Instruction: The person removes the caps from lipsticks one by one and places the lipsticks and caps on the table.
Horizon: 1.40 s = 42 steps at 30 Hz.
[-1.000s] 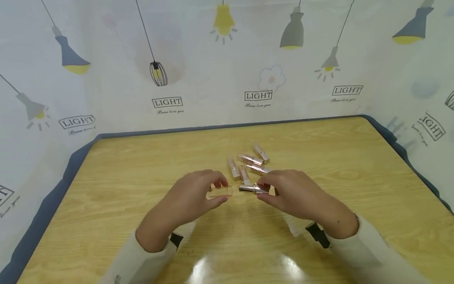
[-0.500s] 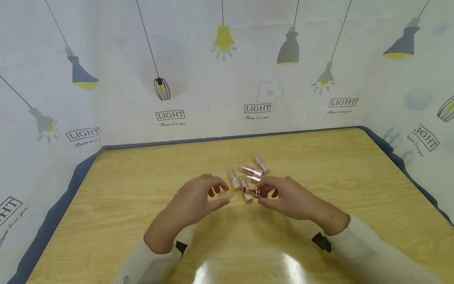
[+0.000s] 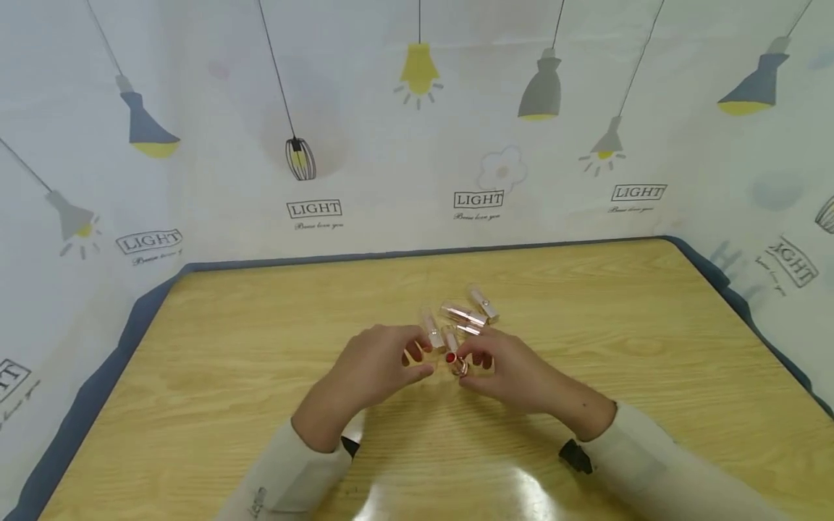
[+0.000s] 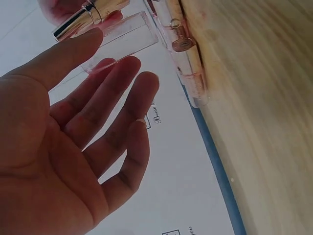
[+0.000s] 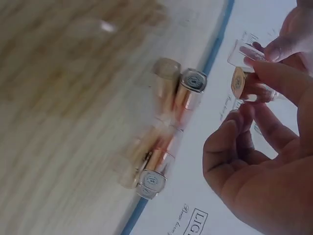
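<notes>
My left hand [image 3: 417, 362] pinches a clear plastic cap [image 4: 122, 41] between thumb and fingertips, a little above the wooden table [image 3: 228, 347]. Close on its right, my right hand [image 3: 470, 367] holds an uncapped gold lipstick [image 3: 456, 360] whose red tip points at the cap. The right wrist view shows the lipstick's round gold base [image 5: 238, 82] between thumb and fingers, with the cap [image 5: 244, 53] just past it. The left wrist view catches the metal lipstick body [image 4: 90, 14] meeting the cap's open end. The two hands nearly touch.
Several capped rose-gold lipsticks [image 3: 464, 314] lie in a loose pile just behind my hands, also in the right wrist view as capped lipsticks [image 5: 182, 93]. A printed white curtain [image 3: 313, 145] walls in the table's back and sides. Bare wood lies to the left and right.
Both hands have drawn together, closing the gap between cap and lipstick. The lipstick's red tip now faces the cap. The pile has not moved.
</notes>
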Available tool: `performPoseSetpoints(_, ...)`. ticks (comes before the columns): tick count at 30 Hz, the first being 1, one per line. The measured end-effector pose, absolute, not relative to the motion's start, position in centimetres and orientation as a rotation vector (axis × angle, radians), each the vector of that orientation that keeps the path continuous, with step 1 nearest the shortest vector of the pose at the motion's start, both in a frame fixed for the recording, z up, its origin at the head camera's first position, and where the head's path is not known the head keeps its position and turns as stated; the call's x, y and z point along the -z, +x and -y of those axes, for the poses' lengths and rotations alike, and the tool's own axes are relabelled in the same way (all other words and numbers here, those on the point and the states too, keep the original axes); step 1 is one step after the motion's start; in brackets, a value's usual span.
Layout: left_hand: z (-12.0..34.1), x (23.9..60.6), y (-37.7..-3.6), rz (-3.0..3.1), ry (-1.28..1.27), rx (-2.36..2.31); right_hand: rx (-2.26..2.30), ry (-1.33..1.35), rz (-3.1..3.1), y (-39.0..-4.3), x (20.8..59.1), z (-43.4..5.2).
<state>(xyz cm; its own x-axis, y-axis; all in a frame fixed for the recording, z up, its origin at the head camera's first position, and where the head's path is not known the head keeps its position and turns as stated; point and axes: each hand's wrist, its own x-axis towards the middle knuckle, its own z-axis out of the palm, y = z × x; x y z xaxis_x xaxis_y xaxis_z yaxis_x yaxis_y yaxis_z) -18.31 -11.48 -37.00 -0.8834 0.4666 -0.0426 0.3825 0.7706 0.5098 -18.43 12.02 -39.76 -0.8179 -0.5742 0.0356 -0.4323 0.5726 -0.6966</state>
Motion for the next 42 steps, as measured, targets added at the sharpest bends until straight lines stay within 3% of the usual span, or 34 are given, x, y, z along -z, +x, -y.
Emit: performPoseSetpoints(42, 11.0, 38.4, -17.7, -2.828, 0.672, -0.558, 0.812, -0.903, -2.666, -20.4, 41.6, -9.9)
